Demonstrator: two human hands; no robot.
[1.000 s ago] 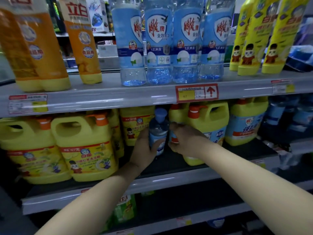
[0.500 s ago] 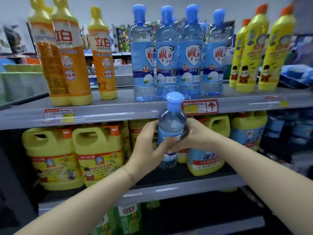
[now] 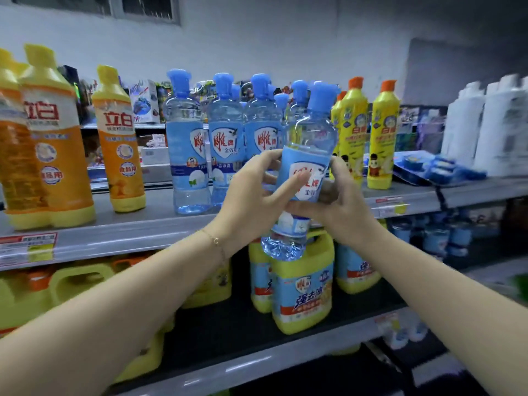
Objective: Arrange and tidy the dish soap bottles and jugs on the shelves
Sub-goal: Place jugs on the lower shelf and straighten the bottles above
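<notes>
A clear blue dish soap bottle [image 3: 310,138] with a blue cap is held in the air in front of the upper shelf [image 3: 128,232], tilted slightly right. My left hand [image 3: 251,195] grips its label from the left, thumb across the front. My right hand [image 3: 340,201] grips it from the right and below. Behind it stands a row of matching blue bottles [image 3: 225,144]. Orange bottles [image 3: 117,144] stand at the left, yellow bottles [image 3: 381,135] at the right. Yellow jugs [image 3: 303,284] sit on the lower shelf.
White bottles [image 3: 485,124] and flat blue packs [image 3: 440,167] fill the upper shelf's far right. More yellow jugs [image 3: 77,287] stand at the lower left. A bare stretch of upper shelf lies between the orange and blue bottles. Price tags [image 3: 27,247] line the shelf edge.
Both hands have lifted the blue bottle from the lower shelf up to the level of the upper shelf. The view has tilted upward.
</notes>
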